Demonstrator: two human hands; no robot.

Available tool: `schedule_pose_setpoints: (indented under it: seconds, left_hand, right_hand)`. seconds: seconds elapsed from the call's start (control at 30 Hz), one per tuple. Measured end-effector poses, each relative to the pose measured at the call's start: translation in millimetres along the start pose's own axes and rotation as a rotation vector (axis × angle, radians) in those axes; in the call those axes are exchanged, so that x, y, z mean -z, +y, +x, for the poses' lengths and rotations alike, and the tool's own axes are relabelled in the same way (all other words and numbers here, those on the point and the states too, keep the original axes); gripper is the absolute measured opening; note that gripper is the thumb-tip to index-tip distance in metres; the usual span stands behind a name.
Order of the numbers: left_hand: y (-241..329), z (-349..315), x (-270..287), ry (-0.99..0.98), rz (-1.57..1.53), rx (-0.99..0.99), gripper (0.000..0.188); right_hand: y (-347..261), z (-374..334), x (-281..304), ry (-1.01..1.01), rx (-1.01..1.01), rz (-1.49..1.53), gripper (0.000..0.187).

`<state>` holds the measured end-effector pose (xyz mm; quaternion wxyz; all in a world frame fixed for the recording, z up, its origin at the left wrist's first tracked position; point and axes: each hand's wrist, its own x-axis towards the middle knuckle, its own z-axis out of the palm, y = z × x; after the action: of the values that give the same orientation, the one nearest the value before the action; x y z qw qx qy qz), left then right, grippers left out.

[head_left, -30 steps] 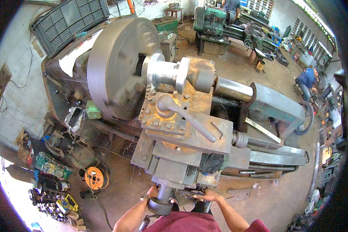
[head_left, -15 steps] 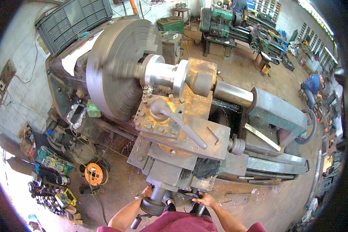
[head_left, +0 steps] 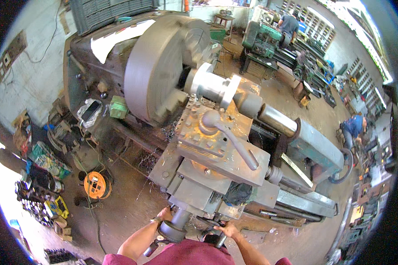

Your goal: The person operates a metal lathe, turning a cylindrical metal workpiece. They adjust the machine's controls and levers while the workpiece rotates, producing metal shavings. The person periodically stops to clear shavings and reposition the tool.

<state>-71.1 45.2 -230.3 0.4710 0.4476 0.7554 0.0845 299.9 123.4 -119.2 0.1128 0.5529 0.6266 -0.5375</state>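
A large lathe fills the middle. Its round chuck (head_left: 157, 73) is motion-blurred, and a shiny metal flanged workpiece (head_left: 212, 86) sits between it and the tailstock (head_left: 316, 145). In front of the workpiece is the tool post (head_left: 203, 132) with a long clamping lever (head_left: 239, 145). My left hand (head_left: 164, 214) is closed beside the round cross-slide handwheel (head_left: 172, 232); its fingertips are partly hidden, and what they grip is unclear. My right hand (head_left: 229, 229) is closed around part of a dark handwheel (head_left: 209, 221), near a short metal handle (head_left: 221, 240).
An orange cable reel (head_left: 97, 185) stands on the floor at left, near a printed sack (head_left: 48, 159). A phone on crumpled plastic (head_left: 89, 111) and a green box (head_left: 118, 107) lie by the headstock. Other people work at a green lathe (head_left: 258, 37) behind and at far right (head_left: 353, 128).
The view has shifted, so the lathe sits farther right and the floor things at left sit higher. Both hands stay at about the same spots on the lathe; the chuck stays blurred.
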Motion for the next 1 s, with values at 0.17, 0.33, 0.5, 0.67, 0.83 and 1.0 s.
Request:
schedule_pose_setpoints:
  seconds: [0.17,0.33,0.5,0.67,0.83,1.0]
  left_hand:
    - [4,-4,-4,0.006,-0.039,-0.02,0.034]
    - [0,-1,-13,0.054,-0.067,-0.021,0.033]
    - [-4,6,-31,0.217,-0.025,-0.066,0.029]
    - [-3,9,-32,0.171,-0.12,-0.005,0.026]
    - [5,1,-22,0.186,-0.155,-0.008,0.026]
    - [17,-17,2,0.099,-0.185,0.007,0.026]
  right_hand:
    - [2,-1,-5,0.093,-0.001,-0.008,0.075]
    - [44,19,-17,0.122,0.241,-0.143,0.064]
    - [69,37,-25,0.215,0.052,-0.099,0.061]
    - [79,39,-21,0.161,0.32,-0.525,0.032]
    - [70,34,-15,0.107,0.307,-0.328,0.047]
    - [48,22,-15,0.056,0.248,-0.36,0.035]
